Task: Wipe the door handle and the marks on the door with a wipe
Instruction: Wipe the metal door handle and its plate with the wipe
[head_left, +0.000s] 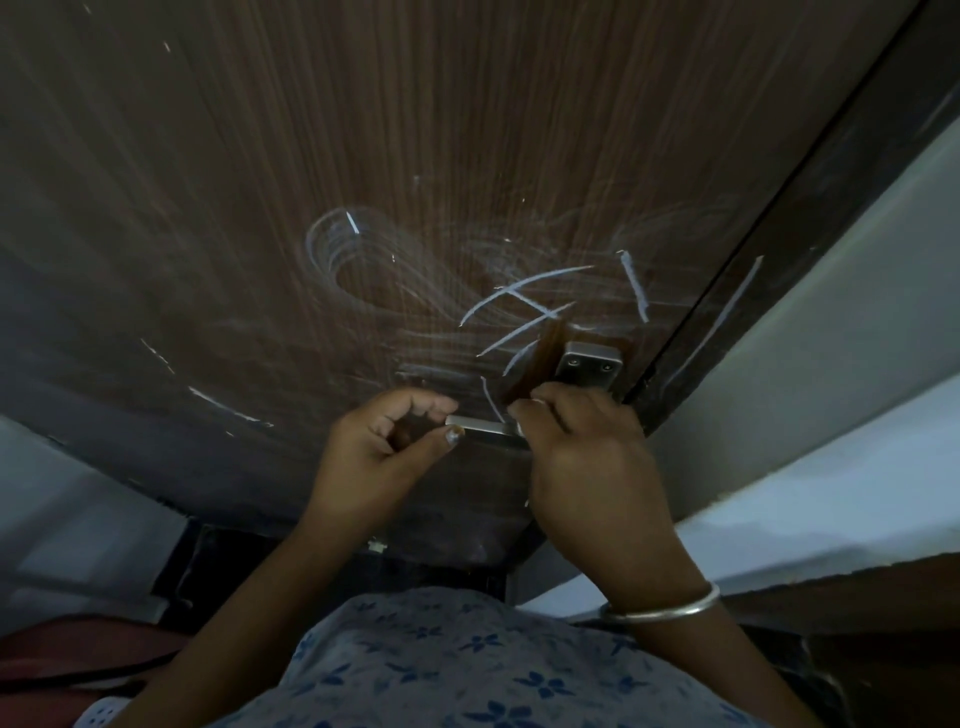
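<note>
Both hands are up at the door handle (480, 427), a flat silver lever low on the right side of the dark wood door (363, 156), near its edge. The left hand (382, 441) pinches the lever's free end between thumb and curled fingers, I'd say to steady it. The right hand (587, 457) is closed over the pivot end below the metal plate (589, 361), probably rubbing there; no wipe shows, so I cannot tell whether it grips one. White chalky marks (524, 306) cross the wood just above the handle, with smeared swirls to the left, so the door looks only partly cleaned.
</note>
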